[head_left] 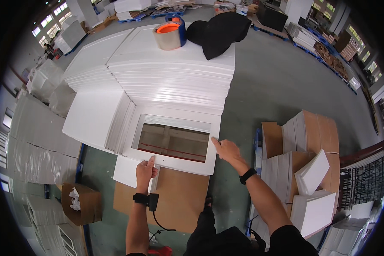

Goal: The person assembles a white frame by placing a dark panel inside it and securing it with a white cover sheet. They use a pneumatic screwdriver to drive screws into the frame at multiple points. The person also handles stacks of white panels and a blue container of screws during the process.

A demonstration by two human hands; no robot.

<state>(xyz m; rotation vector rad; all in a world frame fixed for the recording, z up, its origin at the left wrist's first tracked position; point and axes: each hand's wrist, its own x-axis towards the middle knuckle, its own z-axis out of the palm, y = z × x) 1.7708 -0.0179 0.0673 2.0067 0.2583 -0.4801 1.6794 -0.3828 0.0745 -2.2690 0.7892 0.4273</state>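
Observation:
A white rectangular frame [175, 114] with an open window in its middle lies tilted in front of me, above a brown cardboard sheet. My left hand [145, 170] grips the frame's near edge with the thumb on top. My right hand [227, 149] presses flat against the frame's right edge, fingers together. Through the window opening I see the floor and a pallet below. Both wrists wear dark bands, and a small black device with a cable hangs at the left wrist.
Tall stacks of white panels [170, 68] stand behind the frame, with a tape dispenser [170, 34] and a black cloth [219, 32] on top. A brown box [79, 205] sits lower left. White and brown packing pieces [311, 170] lie at my right.

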